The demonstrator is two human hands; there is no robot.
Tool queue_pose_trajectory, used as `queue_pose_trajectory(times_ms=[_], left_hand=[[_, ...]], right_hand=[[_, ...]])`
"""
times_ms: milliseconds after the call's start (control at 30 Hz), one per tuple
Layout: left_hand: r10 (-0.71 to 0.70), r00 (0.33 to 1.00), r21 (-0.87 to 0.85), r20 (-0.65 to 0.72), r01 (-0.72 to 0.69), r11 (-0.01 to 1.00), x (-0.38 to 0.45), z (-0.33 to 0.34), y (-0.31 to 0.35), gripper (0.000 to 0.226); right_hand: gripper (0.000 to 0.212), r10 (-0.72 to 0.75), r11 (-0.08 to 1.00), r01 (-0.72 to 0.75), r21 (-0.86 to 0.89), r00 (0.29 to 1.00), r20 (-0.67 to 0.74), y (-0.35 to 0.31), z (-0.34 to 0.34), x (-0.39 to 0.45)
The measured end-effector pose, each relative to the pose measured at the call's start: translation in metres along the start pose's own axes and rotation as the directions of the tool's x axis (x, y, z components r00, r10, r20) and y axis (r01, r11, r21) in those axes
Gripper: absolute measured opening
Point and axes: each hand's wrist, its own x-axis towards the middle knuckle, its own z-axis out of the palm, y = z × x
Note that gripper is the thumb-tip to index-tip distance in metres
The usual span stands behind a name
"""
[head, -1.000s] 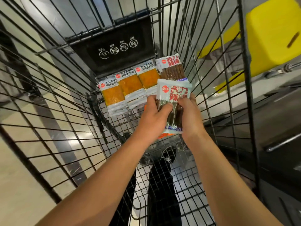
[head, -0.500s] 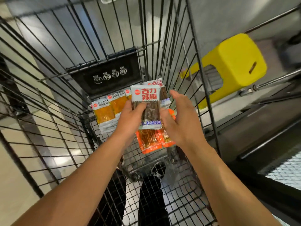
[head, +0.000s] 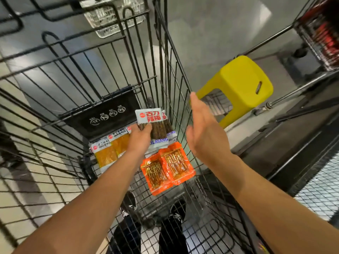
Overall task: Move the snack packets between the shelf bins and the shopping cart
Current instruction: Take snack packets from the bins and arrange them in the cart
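Left hand holds a stick packet over the cart; right hand is free.

The left hand (head: 140,139) pinches a grey stick packet (head: 153,125), thumb on its face and fingers behind, just above the packets lying in the cart (head: 110,57): a second stick packet (head: 169,128) right behind it, yellow packets (head: 108,153) to the left, two orange packets (head: 167,169) below. The right hand (head: 205,132) is beside it, fingers straight and spread, holding nothing, pointing toward the yellow stool (head: 242,83) outside the wire. A shelf bin (head: 321,33) with red packets sits far right. This looks like the packet being carried out of the cart, though I cannot tell the direction; next it must be lifted over the cart's side toward a bin, keeping the pinch firm on the slippery wrapper.
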Motion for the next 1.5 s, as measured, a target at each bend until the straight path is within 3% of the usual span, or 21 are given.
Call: queue_pose_trajectory(times_ms=[167,300,400,567,667,867,1167,1367,1500], left_hand=[[-0.036,0.999,0.032,0.0,0.036,0.999,0.023,0.028,-0.003,0.033],[-0.111,0.993,-0.005,-0.036,0.111,0.994,0.04,0.044,0.001,0.021],[-0.126,0.99,0.048,-0.059,0.128,0.991,0.053,0.055,0.002,0.039],[-0.024,0.987,0.313,-0.156,0.072,0.947,0.05,0.058,0.0,0.046],[0.015,0.989,0.303,-0.15,0.032,0.953,0.051,0.05,-0.01,0.033],[0.104,0.992,0.4,-0.072,-0.066,0.914,0.05,0.046,-0.018,0.04],[0.06,0.996,0.337,-0.062,-0.036,0.941,0.034,0.036,-0.014,0.058],[0.237,0.97,0.434,-0.05,-0.192,0.88,-0.036,0.03,0.009,0.057],[0.377,0.926,0.478,0.0,-0.332,0.813,-0.102,0.019,0.029,0.056]], right_hand=[[0.08,0.009,0.997,-0.009,0.078,1.0,0.004,0.007,0.007,-0.001],[0.085,0.022,0.996,-0.024,0.085,0.999,0.025,0.009,0.008,-0.001],[0.088,0.033,0.996,-0.034,0.083,0.999,0.021,0.01,0.009,-0.003],[0.092,0.08,0.997,-0.081,0.007,0.996,0.044,0.009,0.01,-0.002],[0.094,0.09,0.996,-0.09,-0.002,0.995,0.054,0.009,0.008,-0.002],[0.094,0.092,0.995,-0.091,-0.029,0.995,0.038,0.008,0.007,-0.002],[0.093,0.073,0.995,-0.073,-0.074,0.997,-0.005,0.004,0.006,-0.003],[0.095,0.087,0.996,-0.086,-0.013,0.995,0.058,-0.001,-0.002,-0.015],[0.085,0.151,0.988,-0.153,-0.002,0.977,0.15,-0.007,-0.018,-0.048]])
